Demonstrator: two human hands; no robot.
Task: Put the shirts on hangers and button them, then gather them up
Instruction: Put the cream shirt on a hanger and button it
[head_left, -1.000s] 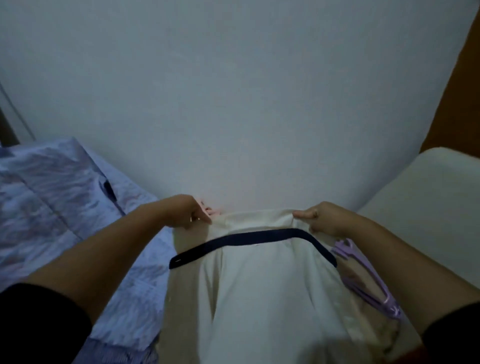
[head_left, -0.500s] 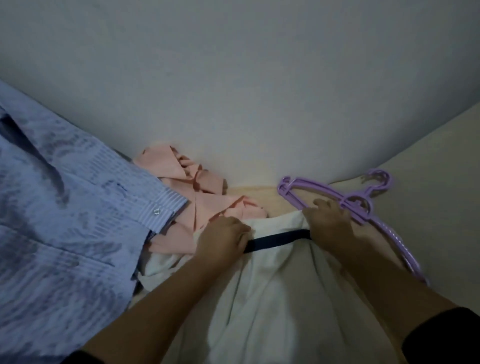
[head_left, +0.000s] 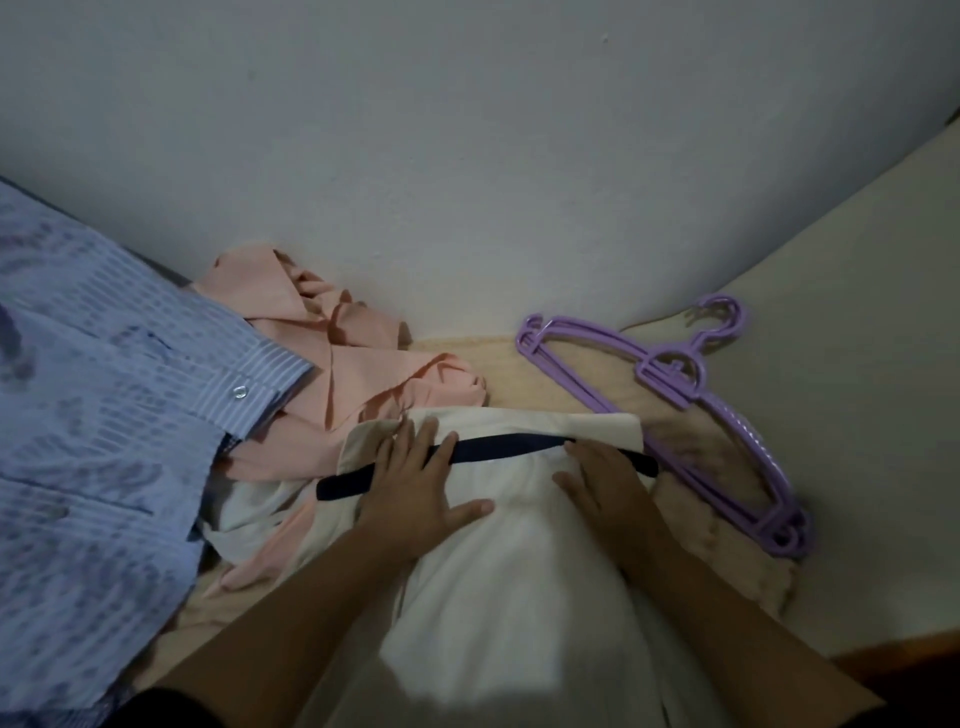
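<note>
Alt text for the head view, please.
Both hands, left hand and right hand, press flat on a white shirt with a navy collar band. Purple hangers lie right; a pink shirt and blue striped shirt left.

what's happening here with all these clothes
A person presses both palms flat on a white shirt with a dark collar band, left hand and right hand near the collar. Purple hangers lie unused to the right. A pink shirt and a blue striped shirt wait on the left.
</note>
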